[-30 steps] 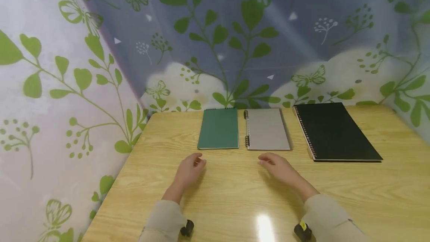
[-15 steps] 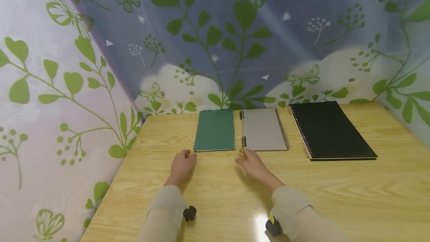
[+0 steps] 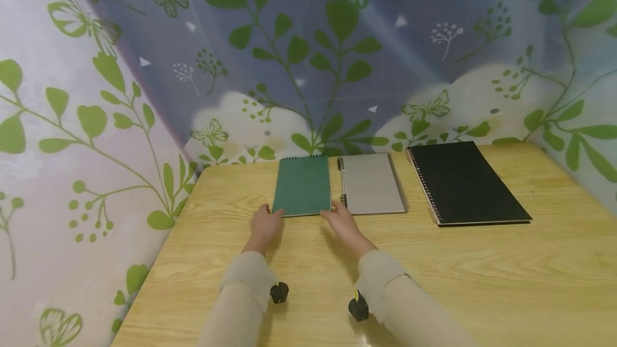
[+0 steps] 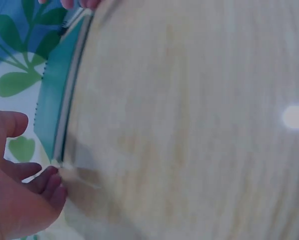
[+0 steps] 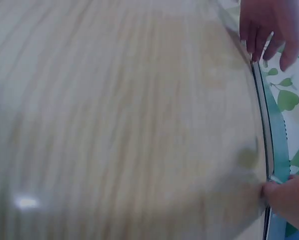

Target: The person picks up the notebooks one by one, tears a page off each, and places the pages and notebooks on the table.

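Observation:
A green spiral notebook (image 3: 302, 183) lies on the wooden table, its coil at the far edge. My left hand (image 3: 264, 227) is at its near left corner. In the left wrist view, that hand's fingertips (image 4: 53, 186) are right at the corner, with the thumb raised apart. At the near right corner is my right hand (image 3: 344, 229), its thumb at the front edge and its fingers by the right side. The right wrist view shows this right hand (image 5: 292, 200) close against the notebook's edge. To the right lies a grey spiral notebook (image 3: 372, 185), near the right fingertips.
Farther right, a larger black spiral notebook (image 3: 467, 183) lies on the wooden table (image 3: 434, 272). A curtain (image 3: 270, 68) printed with leaves and butterflies hangs behind the table and along its left side. Small black devices (image 3: 279, 292) are at both cuffs.
Both hands have moved forward to the green notebook's near corners, the right hand also shifting left from in front of the grey notebook. The view has turned slightly right.

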Motion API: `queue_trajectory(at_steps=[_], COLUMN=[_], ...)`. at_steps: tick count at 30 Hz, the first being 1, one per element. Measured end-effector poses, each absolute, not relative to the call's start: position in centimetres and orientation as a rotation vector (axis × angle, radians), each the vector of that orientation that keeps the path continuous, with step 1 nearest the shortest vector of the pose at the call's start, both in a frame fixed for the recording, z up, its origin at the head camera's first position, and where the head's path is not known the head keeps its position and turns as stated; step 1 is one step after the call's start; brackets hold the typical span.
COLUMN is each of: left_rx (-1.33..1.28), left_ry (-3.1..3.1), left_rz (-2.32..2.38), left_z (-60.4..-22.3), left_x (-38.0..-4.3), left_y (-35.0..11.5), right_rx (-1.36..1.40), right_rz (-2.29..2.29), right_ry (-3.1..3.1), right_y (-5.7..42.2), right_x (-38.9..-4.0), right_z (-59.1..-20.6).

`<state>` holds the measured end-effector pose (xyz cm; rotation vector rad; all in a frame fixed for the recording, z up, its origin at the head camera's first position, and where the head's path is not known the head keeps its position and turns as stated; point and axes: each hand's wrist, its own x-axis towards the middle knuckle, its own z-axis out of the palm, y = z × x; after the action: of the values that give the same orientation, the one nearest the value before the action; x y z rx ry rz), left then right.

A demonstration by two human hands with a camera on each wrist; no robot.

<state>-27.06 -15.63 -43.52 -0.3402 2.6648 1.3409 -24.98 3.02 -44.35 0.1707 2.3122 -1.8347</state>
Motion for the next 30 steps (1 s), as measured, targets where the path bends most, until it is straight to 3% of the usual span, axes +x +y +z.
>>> queue_trajectory(at_steps=[7,14,21,24,28,30], left_rx=[-0.439,-0.515,-0.537,-0.543,-0.491,-0.447], left_ry=[2.409,2.452,2.421,2.492,2.646,2.686], left_rz=[1.611,1.649,1.545,1.455,1.382,1.343], left_z=[-42.5,-44.2,-42.5,-44.0,-49.1,-49.5], left_x=[-28.1,-30.0,-29.0,-30.1,-34.1,-34.4], left_y=[-14.6,-15.1,-14.8,-15.3,-16.7,-16.9], right_rx=[0.288,0.38,0.39,0.359,0.346,0.331], right_rz=[-1.863,-1.911,-1.923,-1.804,-1.717,-1.711], right_ry=[2.255,2.223,2.213,2.289,2.399,2.432], right_y=[2.1,1.8,2.1,2.1,2.3,2.5], right_x=[-25.9,-27.1,-27.6,-27.7,-27.8,-27.9], right_z=[-43.1,-44.0,-44.5,-44.7,-45.1,-45.3])
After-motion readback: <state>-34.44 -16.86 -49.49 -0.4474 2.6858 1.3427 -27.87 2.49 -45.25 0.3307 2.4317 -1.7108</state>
